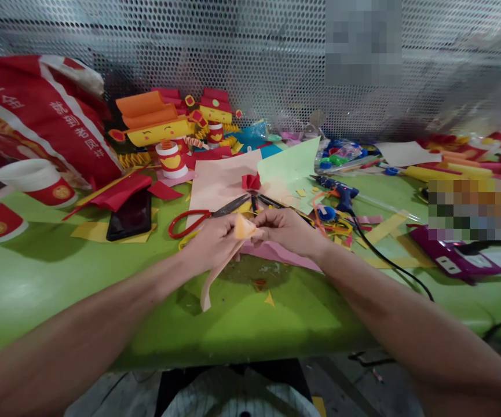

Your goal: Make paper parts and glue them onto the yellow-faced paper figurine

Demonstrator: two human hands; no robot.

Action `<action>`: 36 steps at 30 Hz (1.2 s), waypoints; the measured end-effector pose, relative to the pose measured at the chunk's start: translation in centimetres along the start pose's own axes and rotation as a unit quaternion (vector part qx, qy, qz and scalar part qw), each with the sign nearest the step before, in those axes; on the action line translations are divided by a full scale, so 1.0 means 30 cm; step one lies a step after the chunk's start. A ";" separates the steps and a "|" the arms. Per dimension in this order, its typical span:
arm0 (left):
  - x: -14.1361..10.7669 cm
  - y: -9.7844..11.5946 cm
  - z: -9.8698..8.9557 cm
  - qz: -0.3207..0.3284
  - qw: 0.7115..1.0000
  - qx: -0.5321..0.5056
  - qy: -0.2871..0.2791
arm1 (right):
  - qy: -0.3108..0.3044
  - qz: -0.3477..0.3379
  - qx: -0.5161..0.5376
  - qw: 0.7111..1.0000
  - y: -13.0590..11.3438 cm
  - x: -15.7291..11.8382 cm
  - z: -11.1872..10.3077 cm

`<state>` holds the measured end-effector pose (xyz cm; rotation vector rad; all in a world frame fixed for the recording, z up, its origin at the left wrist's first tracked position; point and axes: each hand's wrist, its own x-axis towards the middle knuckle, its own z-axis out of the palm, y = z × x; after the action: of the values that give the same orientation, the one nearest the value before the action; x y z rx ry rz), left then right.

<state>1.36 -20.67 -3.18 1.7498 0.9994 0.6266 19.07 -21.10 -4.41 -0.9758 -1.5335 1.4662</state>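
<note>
Both hands meet over the near middle of the green table. My left hand [211, 242] is closed on a pale orange paper piece [245, 227], which looks folded into a small cone. From the same place a long pale paper strip [209, 288] hangs down towards the table. My right hand [281, 229] pinches the right end of the orange piece, fingers pressed together. Just beyond the hands lie red-handled scissors [189, 223], their blades pointing right, and a small red paper piece [251, 182] on pale pink paper [215, 176].
A blue glue gun [339, 191] with a black cord lies at right, near a purple power strip [459, 255]. Paper cups [37, 176], a phone [131, 214] and a red bag [46, 116] are at left. Paper figures [158, 124] stand behind.
</note>
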 end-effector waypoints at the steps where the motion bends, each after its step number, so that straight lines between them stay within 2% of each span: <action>1: -0.003 0.005 -0.002 0.002 1.000 0.014 0.002 | -0.004 0.000 -0.002 1.000 -0.001 -0.001 0.000; 7: -0.007 0.030 -0.010 0.034 0.996 0.086 0.004 | -0.013 -0.004 -0.072 0.997 -0.009 -0.007 -0.002; 11: -0.003 0.027 -0.014 0.050 0.995 0.083 0.022 | 0.004 -0.006 -0.079 0.997 -0.007 -0.010 0.009; 14: -0.002 0.033 -0.020 0.052 0.996 0.070 0.014 | 0.016 -0.006 -0.059 0.998 -0.006 -0.010 0.017; 19: -0.008 0.061 -0.025 -0.040 0.997 -0.056 -0.034 | 0.047 -0.001 -0.003 0.999 -0.010 -0.007 0.018; 24: -0.007 0.065 -0.013 -0.073 0.992 -0.096 -0.023 | 0.066 -0.006 0.005 0.998 -0.012 -0.004 0.020; 31: 0.004 0.028 -0.011 -0.028 0.999 -0.017 -0.019 | 0.059 -0.013 0.002 0.998 -0.009 -0.004 0.028; 34: 0.001 0.028 -0.017 -0.016 1.000 0.000 -0.021 | 0.052 -0.030 -0.054 0.997 -0.006 -0.011 0.025; 36: -0.003 0.034 -0.021 -0.011 0.999 0.031 -0.030 | 0.051 -0.045 -0.128 0.989 -0.004 -0.018 0.021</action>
<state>1.18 -20.61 -2.00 1.7991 1.0045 0.5324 18.70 -21.84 -4.32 -1.0964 -1.6958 1.1576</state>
